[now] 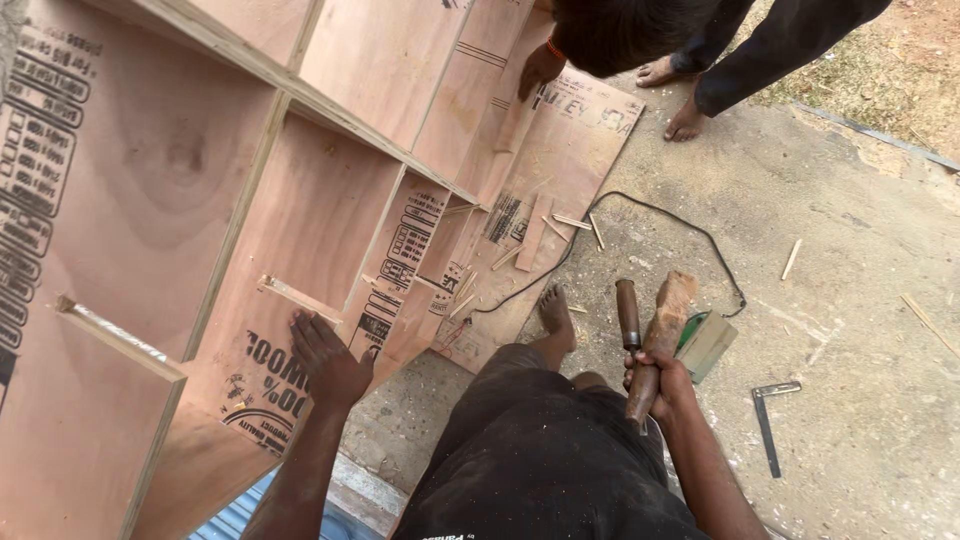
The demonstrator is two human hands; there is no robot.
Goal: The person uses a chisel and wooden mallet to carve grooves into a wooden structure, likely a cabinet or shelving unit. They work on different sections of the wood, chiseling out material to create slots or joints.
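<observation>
My left hand (328, 360) rests flat against a plywood panel of a large shelved cabinet (150, 200), just below a thin wooden strip (296, 296) fixed to that panel. My right hand (660, 382) hangs at my side, gripping two tools together: a wooden mallet-like block (664, 322) and a chisel with a dark wooden handle (628, 312). My bare foot (555, 312) stands on the concrete floor between both hands.
Another person's hand (540, 70) and bare feet (686, 120) are at the top, by the cabinet's far end. A black cable (660, 212), a metal try square (768, 420), a green-edged block (706, 345) and wood offcuts (560, 225) lie on the floor.
</observation>
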